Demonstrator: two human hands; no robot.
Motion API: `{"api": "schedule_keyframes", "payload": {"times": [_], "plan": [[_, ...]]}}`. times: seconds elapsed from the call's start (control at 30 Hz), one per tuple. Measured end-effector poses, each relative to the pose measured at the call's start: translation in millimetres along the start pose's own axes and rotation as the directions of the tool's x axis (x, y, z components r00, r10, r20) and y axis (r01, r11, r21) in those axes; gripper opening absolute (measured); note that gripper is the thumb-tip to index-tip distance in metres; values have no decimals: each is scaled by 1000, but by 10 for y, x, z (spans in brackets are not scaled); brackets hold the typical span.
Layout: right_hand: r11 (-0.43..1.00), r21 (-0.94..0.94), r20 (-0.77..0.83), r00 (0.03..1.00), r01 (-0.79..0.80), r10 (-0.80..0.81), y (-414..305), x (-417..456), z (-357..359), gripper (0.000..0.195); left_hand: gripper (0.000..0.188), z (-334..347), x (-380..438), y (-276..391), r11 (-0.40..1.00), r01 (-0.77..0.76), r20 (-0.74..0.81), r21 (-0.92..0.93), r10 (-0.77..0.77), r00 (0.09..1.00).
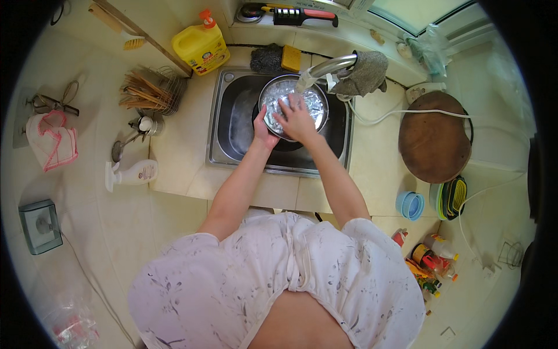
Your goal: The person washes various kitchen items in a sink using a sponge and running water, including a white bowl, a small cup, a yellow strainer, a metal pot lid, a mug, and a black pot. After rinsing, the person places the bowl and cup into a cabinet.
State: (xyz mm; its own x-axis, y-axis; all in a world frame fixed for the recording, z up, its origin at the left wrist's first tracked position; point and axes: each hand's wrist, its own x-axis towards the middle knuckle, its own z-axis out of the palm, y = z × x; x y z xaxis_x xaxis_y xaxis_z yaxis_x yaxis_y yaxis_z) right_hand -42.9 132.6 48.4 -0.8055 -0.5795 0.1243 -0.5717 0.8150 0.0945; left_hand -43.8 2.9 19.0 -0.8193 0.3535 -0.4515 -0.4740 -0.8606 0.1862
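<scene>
A round stainless steel bowl (271, 89) with water in it is held over the metal kitchen sink (237, 126), under the curved faucet (333, 64). My left hand (264, 130) grips the bowl's rim at its lower left, with the thumb up along the side. Inside the bowl, my right hand (297, 120) lies with its fingers spread in the water and holds nothing that I can see. Water runs from the spout close above its fingertips. A dark round vessel shows partly beneath the bowl. A grey cloth (365, 74) is draped over the faucet.
Behind the sink are a steel wool scourer (267, 58), a yellow sponge (291, 59) and a yellow jug with a pump (201, 47). A chopstick basket (172, 89) is at left. On the right stand a round wooden cutting board (434, 137), a white cable (388, 114) and blue cups (410, 206).
</scene>
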Motion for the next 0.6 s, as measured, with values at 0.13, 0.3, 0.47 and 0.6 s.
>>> {"api": "schedule_keyframes", "payload": {"times": [0.13, 0.3, 0.47, 0.6], "plan": [[825, 525, 54, 976, -209, 212, -359, -202, -60, 47, 47, -88, 81, 158, 1000, 5, 48, -21, -4, 999], [887, 190, -23, 902, -420, 432, 109, -245, 13, 52, 46, -51, -11, -68, 996, 59, 8, -72, -58, 998], [796, 442, 163, 909, -414, 383, 63, 211, 64, 47, 46, 29, 62, -315, 995, 87, 47, -38, -85, 995], [667, 669, 353, 930, -328, 102, -176, 11, -53, 48, 59, -351, 309, -68, 992, 120, 97, -49, -115, 989]]}}
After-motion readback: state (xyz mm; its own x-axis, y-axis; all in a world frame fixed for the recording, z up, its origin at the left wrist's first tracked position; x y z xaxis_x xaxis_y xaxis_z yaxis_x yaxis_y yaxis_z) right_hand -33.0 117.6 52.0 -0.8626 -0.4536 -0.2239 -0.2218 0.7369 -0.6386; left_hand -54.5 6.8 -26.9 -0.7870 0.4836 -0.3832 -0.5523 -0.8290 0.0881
